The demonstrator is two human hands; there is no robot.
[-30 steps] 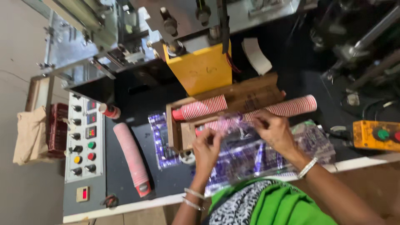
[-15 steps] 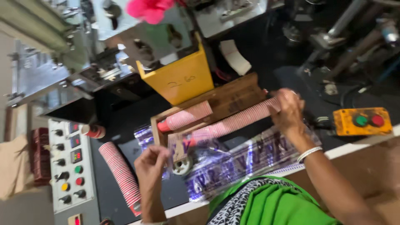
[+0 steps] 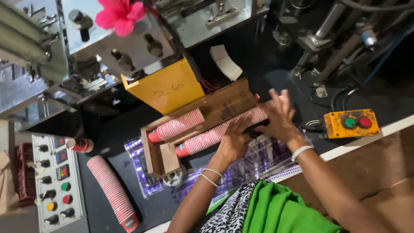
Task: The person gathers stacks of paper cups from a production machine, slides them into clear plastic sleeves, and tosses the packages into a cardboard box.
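- The machine (image 3: pixel 108 51) fills the top of the view, grey metal with a yellow box (image 3: pixel 166 88) at its front; the camera sits closer over the bench than a second ago, so a pink flower (image 3: pixel 118 15) now shows at the top edge
- The wooden tray (image 3: pixel 202 116) lies tilted below the yellow box and holds two stacks of red-and-white striped paper cups: a short stack (image 3: pixel 177 126) in the upper slot and a long stack (image 3: pixel 220 133) along the lower edge
- Half a second ago the left hand hung low near the clear printed plastic sheet (image 3: pixel 258 155); now the left hand (image 3: pixel 233 140) is up and lies flat on the middle of the long stack, so both hands are on it together
- The right hand (image 3: pixel 280 116), fingers spread wide, presses on the far end of the same stack, where before it was closed round that end
- A third stack (image 3: pixel 113 192) lies loose beside the control panel (image 3: pixel 54 181), untouched
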